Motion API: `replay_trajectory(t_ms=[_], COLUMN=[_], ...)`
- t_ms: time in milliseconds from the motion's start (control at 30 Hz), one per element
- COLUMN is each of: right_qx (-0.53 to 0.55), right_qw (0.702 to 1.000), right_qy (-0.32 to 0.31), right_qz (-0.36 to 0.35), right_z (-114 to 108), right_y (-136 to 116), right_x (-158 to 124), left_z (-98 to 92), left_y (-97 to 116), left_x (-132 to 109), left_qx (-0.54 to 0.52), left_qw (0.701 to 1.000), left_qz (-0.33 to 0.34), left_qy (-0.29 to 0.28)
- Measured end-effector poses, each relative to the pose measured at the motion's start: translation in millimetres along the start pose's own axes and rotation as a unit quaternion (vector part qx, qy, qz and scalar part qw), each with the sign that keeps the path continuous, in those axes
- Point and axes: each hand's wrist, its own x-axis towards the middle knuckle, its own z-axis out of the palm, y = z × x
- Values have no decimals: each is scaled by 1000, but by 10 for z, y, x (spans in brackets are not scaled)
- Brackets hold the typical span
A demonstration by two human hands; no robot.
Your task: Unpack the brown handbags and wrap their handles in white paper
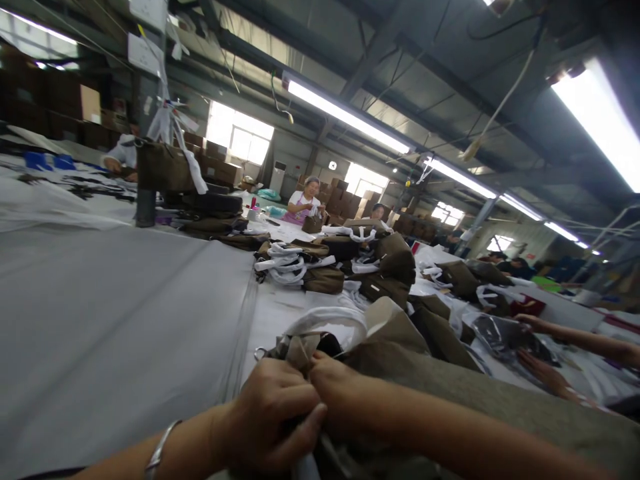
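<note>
My left hand [273, 410], with a silver bracelet on its wrist, is closed on the gathered edge of an olive-brown handbag [299, 348]. Pressed close beside it, my right hand [337, 387] also grips the bag's edge, its fingertips partly hidden. A white-wrapped handle [327, 319] arches up just beyond both hands, and a metal ring [259, 353] shows at the bag's left end. Most of the bag's body lies under my hands and forearms, out of sight. Olive-brown material [480, 393] spreads to the right, behind my right forearm.
Piled handbags [385, 267] with white-wrapped handles cover the table ahead. A grey-white tabletop [115, 313] extends to the left, near a post [146, 207] with a bag hung on it. At right, a co-worker's hands [545, 373] handle clear plastic [510, 337]. Another person [305, 203] works across the table.
</note>
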Motion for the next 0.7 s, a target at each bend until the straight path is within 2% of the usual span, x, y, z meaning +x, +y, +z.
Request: replay_trajectory(t_ms=[67,133,167,200,267,333,400,467,567,633,700], right_qx=[28,62,76,87,95,78,37,-4,-48,-89,-122], right_qw=[999,995,992,990,989,992,995,997,998,994,971], right_qy=[28,76,94,107,109,98,88,77,40,-50,-197], right_qz=[-29,-33,-29,-25,-28,-20,-2,1,-29,-50,-63], right_z=[-127,-237,-277,-306,-331,-323,-291,-236,-83,58,176], right_y=[12,-18,-40,-63,-97,-110,-105,-92,-77,-73,-52], right_x=[-70,-169,-214,-250,-293,-310,-319,-310,-179,21,267], left_z=[-248,-490,-589,-667,-745,-734,-672,-591,-442,-326,-240], left_y=[9,-21,-53,-93,-186,-276,-352,-415,-487,-514,-532], left_x=[12,86,143,208,340,449,523,583,710,839,975], left_qx=[62,117,123,110,26,-79,-154,-222,-301,-320,-326], left_qw=[995,973,960,952,950,937,921,905,879,872,873], left_qz=[-45,-149,-208,-259,-311,-318,-330,-352,-370,-368,-361], left_qy=[57,132,139,116,-7,-118,-138,-88,5,39,29])
